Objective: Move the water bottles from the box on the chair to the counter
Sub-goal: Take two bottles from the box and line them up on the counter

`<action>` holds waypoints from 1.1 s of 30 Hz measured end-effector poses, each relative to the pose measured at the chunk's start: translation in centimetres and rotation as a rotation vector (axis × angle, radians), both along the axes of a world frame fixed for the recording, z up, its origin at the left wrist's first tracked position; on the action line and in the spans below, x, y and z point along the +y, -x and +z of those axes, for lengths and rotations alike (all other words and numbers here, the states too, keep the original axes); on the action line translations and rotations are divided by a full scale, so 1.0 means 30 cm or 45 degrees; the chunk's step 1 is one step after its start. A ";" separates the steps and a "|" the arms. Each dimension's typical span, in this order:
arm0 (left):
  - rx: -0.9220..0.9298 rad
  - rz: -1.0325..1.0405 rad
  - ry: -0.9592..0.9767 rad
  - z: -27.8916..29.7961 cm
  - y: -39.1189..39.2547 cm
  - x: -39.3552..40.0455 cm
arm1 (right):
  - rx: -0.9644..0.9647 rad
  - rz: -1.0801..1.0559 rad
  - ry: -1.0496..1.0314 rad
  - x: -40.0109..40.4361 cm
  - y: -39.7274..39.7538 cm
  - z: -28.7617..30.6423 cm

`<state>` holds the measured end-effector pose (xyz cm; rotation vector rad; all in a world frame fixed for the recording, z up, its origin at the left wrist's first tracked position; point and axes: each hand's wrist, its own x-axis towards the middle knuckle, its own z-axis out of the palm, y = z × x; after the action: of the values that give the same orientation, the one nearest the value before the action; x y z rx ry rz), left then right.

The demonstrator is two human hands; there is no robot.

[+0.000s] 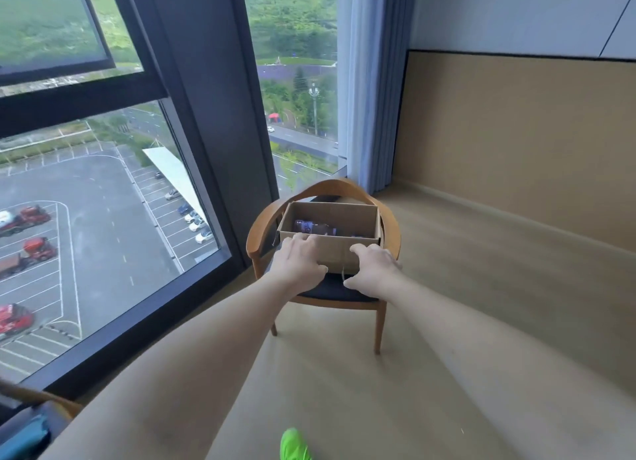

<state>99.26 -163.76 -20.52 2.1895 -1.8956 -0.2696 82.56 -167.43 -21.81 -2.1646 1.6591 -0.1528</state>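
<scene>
The head camera looks forward and down, close over the chair (323,239).

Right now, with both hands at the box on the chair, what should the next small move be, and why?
Probably dip the left hand over the near wall of the box and grip the bottle. The box is open, a bottle lies inside, and neither hand holds one yet; the right hand at the front wall could steady the box on the chair.
</scene>
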 end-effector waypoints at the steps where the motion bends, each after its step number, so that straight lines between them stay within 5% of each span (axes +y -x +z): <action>1: 0.001 -0.006 -0.005 -0.012 -0.029 -0.065 | -0.005 -0.006 0.000 -0.060 -0.026 -0.010; 14: 0.067 -0.106 -0.178 -0.165 -0.451 -0.883 | 0.040 -0.166 -0.125 -0.806 -0.383 -0.143; 33: 0.118 0.002 -0.577 -0.669 -0.614 -1.610 | 0.214 -0.103 -0.567 -1.578 -0.491 -0.616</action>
<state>117.69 -212.05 -40.59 2.3946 -1.9271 -0.8589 97.30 -214.77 -40.30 -1.8144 1.6778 0.3536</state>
